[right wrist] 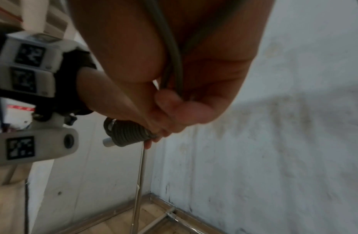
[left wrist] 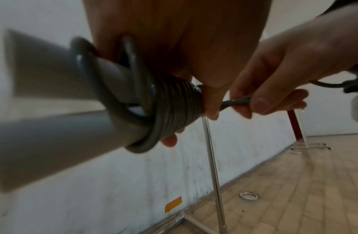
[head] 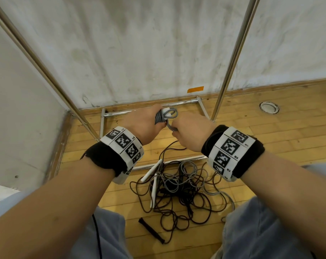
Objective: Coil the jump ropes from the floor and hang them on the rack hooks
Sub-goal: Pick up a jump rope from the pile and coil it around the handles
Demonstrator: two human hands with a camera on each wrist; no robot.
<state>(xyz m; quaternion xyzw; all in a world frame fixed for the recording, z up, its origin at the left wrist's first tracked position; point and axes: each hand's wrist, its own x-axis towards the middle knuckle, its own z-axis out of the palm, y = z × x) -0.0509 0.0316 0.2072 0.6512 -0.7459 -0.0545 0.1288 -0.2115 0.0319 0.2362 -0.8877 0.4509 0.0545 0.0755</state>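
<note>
My left hand (head: 149, 121) grips the white handles of a grey jump rope (head: 163, 116), whose cord is wound round them in tight turns (left wrist: 174, 107) with a loose loop at the handle end. My right hand (head: 188, 131) sits just right of it and pinches the free end of the grey cord (left wrist: 236, 102) between thumb and fingers (left wrist: 274, 101); in the right wrist view the cord (right wrist: 174, 60) runs across my palm. On the floor below lies a tangle of brown, grey and black ropes (head: 179, 193) with white handles (head: 153, 184) and a black handle (head: 152, 228).
The rack's chrome uprights (head: 231, 58) and slanted pole (head: 37, 66) rise around my hands; its base frame (head: 151, 107) lies on the wooden floor against a white wall. An orange tape strip (head: 195, 89) marks the wall. A round floor fitting (head: 269, 107) sits to the right.
</note>
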